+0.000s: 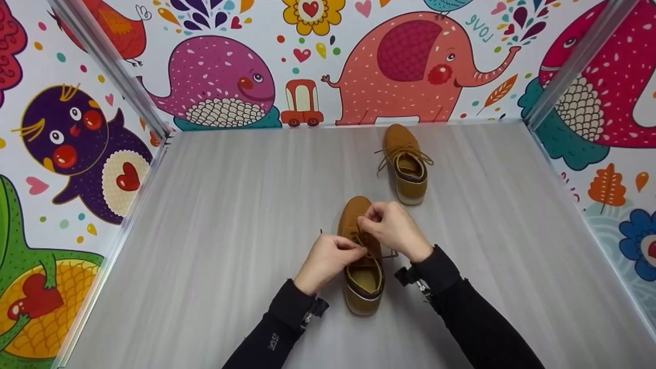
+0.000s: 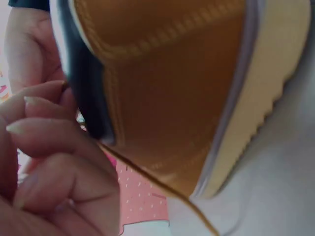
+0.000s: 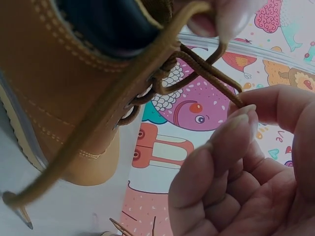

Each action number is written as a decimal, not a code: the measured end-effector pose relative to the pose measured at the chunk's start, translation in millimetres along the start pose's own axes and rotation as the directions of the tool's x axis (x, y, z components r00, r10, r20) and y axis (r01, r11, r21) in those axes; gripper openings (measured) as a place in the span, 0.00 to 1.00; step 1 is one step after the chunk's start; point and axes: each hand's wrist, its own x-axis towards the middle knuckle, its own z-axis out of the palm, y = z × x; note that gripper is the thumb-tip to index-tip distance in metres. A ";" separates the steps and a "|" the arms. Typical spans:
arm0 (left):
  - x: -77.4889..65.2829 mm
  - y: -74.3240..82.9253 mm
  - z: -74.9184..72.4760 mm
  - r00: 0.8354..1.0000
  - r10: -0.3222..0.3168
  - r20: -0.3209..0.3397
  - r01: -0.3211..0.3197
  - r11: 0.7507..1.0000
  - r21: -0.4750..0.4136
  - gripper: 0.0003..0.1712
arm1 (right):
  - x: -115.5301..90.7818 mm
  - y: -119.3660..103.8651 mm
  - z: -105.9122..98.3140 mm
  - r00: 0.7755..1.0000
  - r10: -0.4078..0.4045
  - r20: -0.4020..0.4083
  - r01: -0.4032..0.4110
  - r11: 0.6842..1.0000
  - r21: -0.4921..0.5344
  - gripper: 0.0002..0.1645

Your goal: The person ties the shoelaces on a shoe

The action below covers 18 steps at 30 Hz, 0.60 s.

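A tan lace-up shoe point(image 1: 364, 303) with a dark collar stands on the floor, toe pointing away. Over its lacing, my right hand point(image 1: 398, 230) pinches a doubled strand of brown shoelace point(image 3: 214, 78) between thumb and index fingertips, seen close up in the right wrist view. My left hand point(image 1: 324, 260) pinches another part of the lace at the shoe's tongue; its fingertips show at the top of that same view. A loose lace end point(image 2: 165, 188) trails down past the shoe's side in the left wrist view. Between the hands, the strands cross just above the eyelets.
A matching shoe point(image 1: 401, 137) stands farther forward and to the right, its laces loose to both sides. Pale wood-grain floor point(image 1: 230, 205) surrounds both shoes. Walls printed with cartoon animals point(image 1: 400, 66) enclose the floor, with metal strips point(image 1: 574, 66) at the corners.
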 end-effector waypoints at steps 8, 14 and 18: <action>-0.2 7.8 -10.3 0.996 0.040 -0.085 -0.037 0.999 0.035 0.17 | -1.8 -1.1 -0.1 0.999 -0.037 0.013 0.037 0.999 0.000 0.11; 7.1 11.4 -17.2 0.992 -0.028 -0.123 0.020 0.998 -0.061 0.31 | -8.3 -3.6 -0.3 0.990 -0.112 0.089 0.111 0.994 0.014 0.08; 11.3 11.7 -19.1 0.994 -0.071 -0.088 0.062 0.992 -0.106 0.25 | -14.1 -3.6 0.7 0.979 -0.165 0.117 0.165 0.986 0.015 0.06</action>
